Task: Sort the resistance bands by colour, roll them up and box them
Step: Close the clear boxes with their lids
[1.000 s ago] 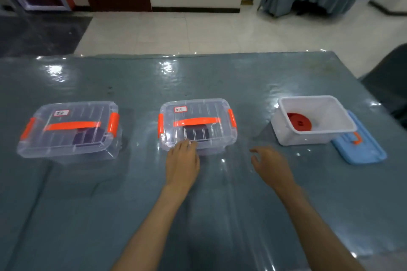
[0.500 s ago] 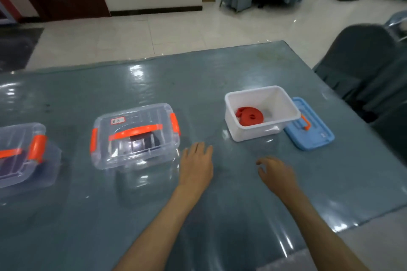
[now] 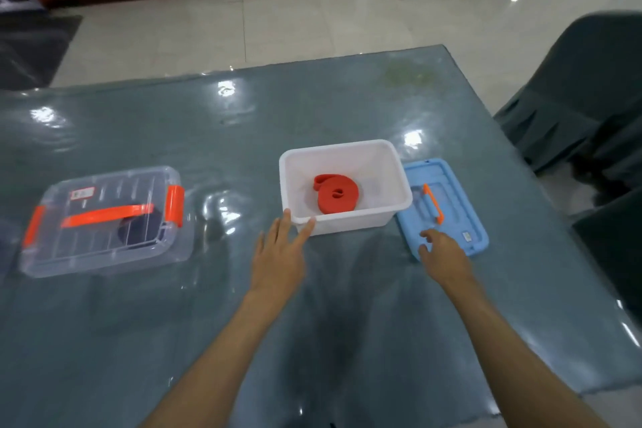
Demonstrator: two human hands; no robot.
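A rolled red resistance band [image 3: 337,193] lies inside an open white box [image 3: 347,222] near the middle of the table. Its blue lid [image 3: 451,205] with an orange handle lies flat just right of the box. My left hand [image 3: 279,254] reaches with straight fingers to the box's near left corner, fingertips touching it. My right hand [image 3: 439,252] rests on the lid's near edge with loosely bent fingers, holding nothing. To the left stands a clear box [image 3: 104,219] with orange latches, lid closed, with a dark rolled band inside.
The grey-blue glossy table [image 3: 312,108] ends close on the right. Chairs draped in dark cloth [image 3: 583,108] stand beyond that edge. A tiled floor lies past the far edge.
The view has swung right, so the leftmost clear box has left the frame. Both hands moved forward and right: the left from the clear box to the white box, the right onto the blue lid.
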